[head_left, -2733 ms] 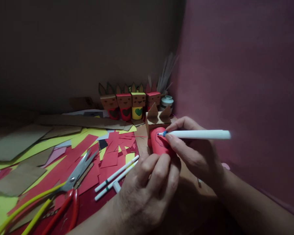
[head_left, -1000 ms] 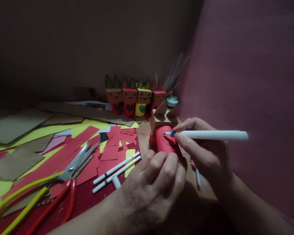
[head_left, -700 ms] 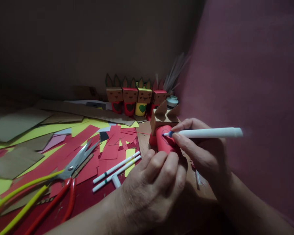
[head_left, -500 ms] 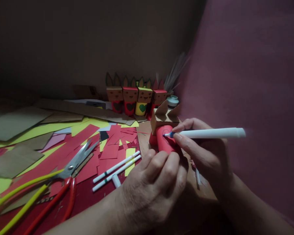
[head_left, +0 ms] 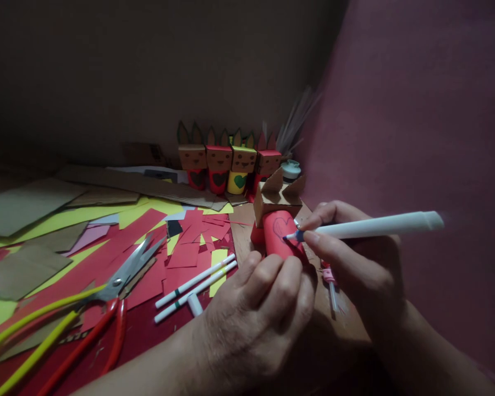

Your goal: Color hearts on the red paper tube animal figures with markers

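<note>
My left hand (head_left: 266,308) is closed round the lower end of a red paper tube (head_left: 277,248), its fingertips mostly hidden. Behind the tube's upper end sits a cardboard box head (head_left: 263,202) with pointed ears. A dark heart outline (head_left: 281,226) shows on the red paper. Between thumb and fingers, my right hand (head_left: 350,253) pinches a white marker (head_left: 379,224); its blue tip touches the paper at the bottom of the heart.
Several finished box-headed figures (head_left: 218,159) stand at the back. Open scissors (head_left: 116,283) lie at left on red, yellow and brown scraps. Two white markers (head_left: 196,280) and a white cap (head_left: 194,304) lie beside my left forearm. A pale green jar (head_left: 291,170) stands behind.
The marker tip has moved down and right across the paper, and the line now shows a fuller heart shape. My right hand has shifted slightly right; my left hand stays put.
</note>
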The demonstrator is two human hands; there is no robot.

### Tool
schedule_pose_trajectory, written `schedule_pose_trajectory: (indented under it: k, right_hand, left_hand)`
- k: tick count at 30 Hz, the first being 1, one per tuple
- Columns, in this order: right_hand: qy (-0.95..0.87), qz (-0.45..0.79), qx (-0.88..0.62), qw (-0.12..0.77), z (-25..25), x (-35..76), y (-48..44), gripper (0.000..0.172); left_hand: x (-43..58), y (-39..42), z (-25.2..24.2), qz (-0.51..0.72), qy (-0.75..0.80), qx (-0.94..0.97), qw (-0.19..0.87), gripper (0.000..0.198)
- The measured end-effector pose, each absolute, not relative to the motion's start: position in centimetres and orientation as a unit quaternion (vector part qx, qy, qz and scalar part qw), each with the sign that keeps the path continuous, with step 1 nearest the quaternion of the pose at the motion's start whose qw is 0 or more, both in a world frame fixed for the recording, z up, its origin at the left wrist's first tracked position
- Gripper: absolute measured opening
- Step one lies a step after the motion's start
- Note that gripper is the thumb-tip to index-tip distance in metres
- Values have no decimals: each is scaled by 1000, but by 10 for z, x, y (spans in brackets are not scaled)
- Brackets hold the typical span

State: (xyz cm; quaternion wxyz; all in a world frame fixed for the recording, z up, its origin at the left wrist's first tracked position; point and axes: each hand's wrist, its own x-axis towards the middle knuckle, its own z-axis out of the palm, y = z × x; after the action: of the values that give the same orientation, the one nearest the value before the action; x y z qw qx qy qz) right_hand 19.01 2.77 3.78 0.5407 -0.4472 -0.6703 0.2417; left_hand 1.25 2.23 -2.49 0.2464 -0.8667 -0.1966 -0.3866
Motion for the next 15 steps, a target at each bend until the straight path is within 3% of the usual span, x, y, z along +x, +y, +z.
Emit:
schedule_pose_trajectory:
  k: [15]
  right_hand:
    - [-667,224,-444,555,33,183,39,9]
  left_hand:
    - [14,21,-24,-387,-200,-868,240,39]
